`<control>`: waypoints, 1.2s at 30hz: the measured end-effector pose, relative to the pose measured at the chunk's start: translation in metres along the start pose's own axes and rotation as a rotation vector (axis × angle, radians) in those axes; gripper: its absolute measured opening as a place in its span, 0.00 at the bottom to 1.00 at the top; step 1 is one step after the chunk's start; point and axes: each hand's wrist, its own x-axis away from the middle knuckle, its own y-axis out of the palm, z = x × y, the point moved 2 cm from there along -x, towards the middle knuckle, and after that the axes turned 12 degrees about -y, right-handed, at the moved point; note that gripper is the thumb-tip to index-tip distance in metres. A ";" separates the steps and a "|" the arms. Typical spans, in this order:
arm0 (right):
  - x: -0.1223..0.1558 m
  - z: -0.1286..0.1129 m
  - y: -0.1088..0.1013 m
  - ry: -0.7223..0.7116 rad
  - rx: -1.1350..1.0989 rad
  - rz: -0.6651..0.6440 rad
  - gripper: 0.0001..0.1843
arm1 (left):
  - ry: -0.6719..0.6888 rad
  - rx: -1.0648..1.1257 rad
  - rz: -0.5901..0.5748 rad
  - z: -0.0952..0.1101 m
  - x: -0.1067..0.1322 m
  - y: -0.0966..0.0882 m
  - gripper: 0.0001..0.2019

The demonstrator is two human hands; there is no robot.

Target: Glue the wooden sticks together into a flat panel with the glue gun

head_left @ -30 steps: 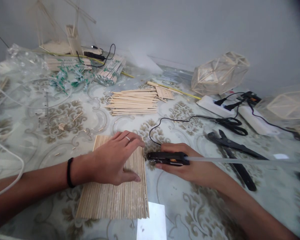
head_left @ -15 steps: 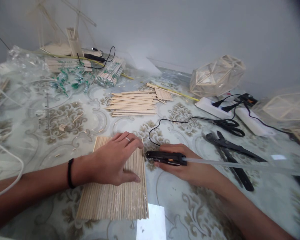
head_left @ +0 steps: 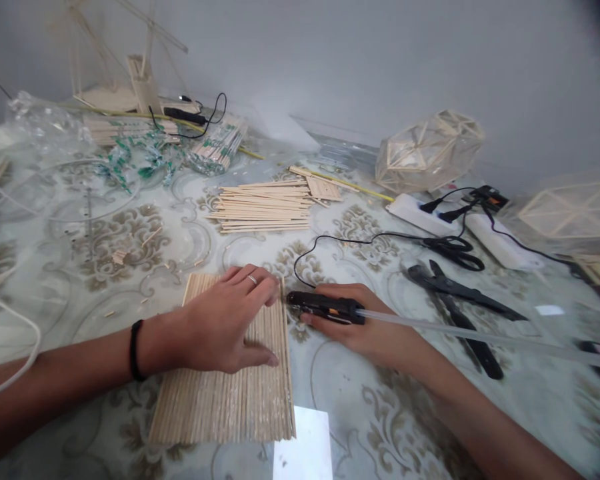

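A flat panel of thin wooden sticks laid side by side (head_left: 225,413) lies on the patterned table cover in front of me. My left hand (head_left: 225,320) rests on the panel's upper half, fingers bent, thumb apart, holding nothing. My right hand (head_left: 360,333) is wrapped round a black hot glue gun (head_left: 325,307). Its nozzle is at the panel's right edge, near the upper end; whether it touches the sticks I cannot tell. A long translucent glue stick (head_left: 445,331) juts from the gun's back, over my right forearm.
Loose sticks (head_left: 265,210) are heaped behind the panel. To the right lie black scissors (head_left: 453,252), a black-handled cutting tool (head_left: 460,293) and a white power strip (head_left: 420,217). Stick-frame shapes (head_left: 430,150) stand at the back right, wrapped stick bundles (head_left: 220,143) at the back left.
The glue gun's nozzle has moved slightly farther from me along the panel's right edge. My left fingertips have drawn in a little. The whole view has shifted slightly.
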 end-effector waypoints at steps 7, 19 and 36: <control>-0.002 -0.002 -0.003 0.008 0.005 0.031 0.13 | -0.015 0.020 -0.006 0.001 0.002 -0.002 0.26; 0.007 -0.001 -0.006 0.261 -0.546 0.056 0.24 | -0.051 0.007 -0.013 0.001 0.000 -0.002 0.26; 0.000 -0.008 0.007 0.340 -0.909 0.154 0.21 | -0.031 -0.038 -0.012 0.004 0.001 -0.003 0.31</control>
